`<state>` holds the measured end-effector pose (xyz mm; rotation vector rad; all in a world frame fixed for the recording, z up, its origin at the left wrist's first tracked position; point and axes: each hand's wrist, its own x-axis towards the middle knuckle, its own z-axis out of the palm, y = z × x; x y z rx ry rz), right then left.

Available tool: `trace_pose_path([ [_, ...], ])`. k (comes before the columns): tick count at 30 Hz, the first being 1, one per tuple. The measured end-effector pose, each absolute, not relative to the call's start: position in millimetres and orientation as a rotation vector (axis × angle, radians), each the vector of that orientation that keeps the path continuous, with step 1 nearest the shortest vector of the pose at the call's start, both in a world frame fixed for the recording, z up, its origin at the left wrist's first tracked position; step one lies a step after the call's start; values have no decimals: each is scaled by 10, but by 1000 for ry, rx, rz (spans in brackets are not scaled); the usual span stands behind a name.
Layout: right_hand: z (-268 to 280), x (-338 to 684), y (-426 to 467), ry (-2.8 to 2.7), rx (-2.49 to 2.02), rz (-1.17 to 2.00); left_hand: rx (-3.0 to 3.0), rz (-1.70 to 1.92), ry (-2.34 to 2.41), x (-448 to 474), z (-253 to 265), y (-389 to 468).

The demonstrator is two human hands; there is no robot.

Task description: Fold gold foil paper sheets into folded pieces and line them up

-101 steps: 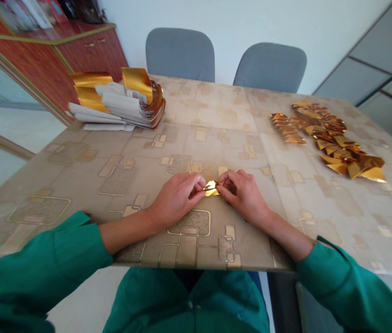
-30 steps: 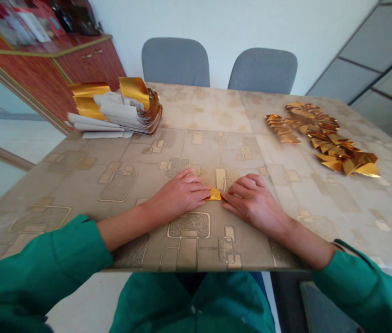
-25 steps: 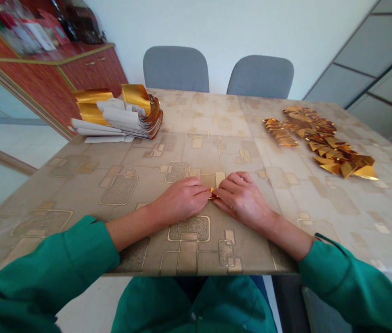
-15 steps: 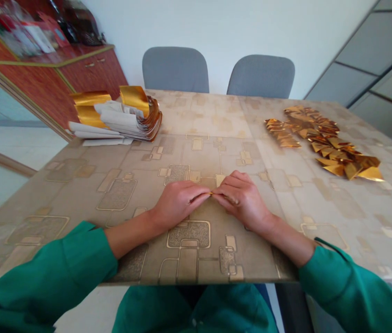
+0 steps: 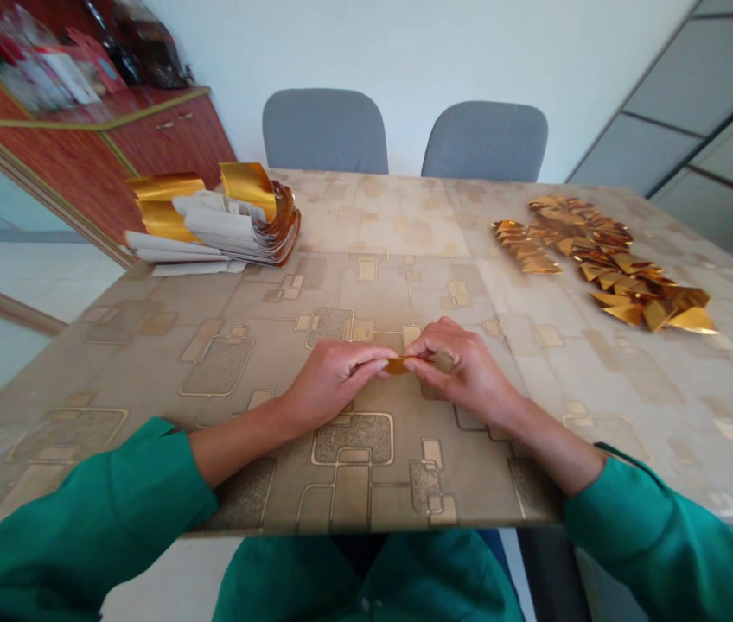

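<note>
A small piece of folded gold paper [image 5: 396,366] shows between my two hands, just above the tablecloth near the middle of the table. My left hand [image 5: 339,373] pinches its left end between thumb and fingers. On the other end, my right hand [image 5: 461,367] has thumb and forefinger closed, with the hand arched. Much of the paper is hidden by my fingertips. At the far right lies a pile of folded gold paper pieces [image 5: 629,268]. To the far left stands a stack of gold and white paper sheets [image 5: 224,225], bent over and loosely layered.
A patterned tablecloth [image 5: 366,484] covers the table, whose near edge runs in front of my body. Two grey chairs [image 5: 326,131] stand behind the far edge. A reddish wooden cabinet [image 5: 165,138] holding bags and bottles is at the back left.
More of the gold paper shows between my fingertips now. My right hand's fingers have lifted and spread into a thumb-and-forefinger pinch; my left hand has stayed almost in place.
</note>
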<state>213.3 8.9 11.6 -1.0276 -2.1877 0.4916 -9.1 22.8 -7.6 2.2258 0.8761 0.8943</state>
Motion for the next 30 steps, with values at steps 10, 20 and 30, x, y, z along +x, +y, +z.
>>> trace_pose_path([
  [10, 64, 2178, 124, -2116, -987, 639, 1853, 653, 743, -129, 6, 264],
  [20, 85, 2167, 98, -2141, -988, 661, 1718, 645, 787, -101, -25, 246],
  [30, 22, 2260, 162, -1964, -1052, 934, 1651, 665, 852, -200, -1, 329],
])
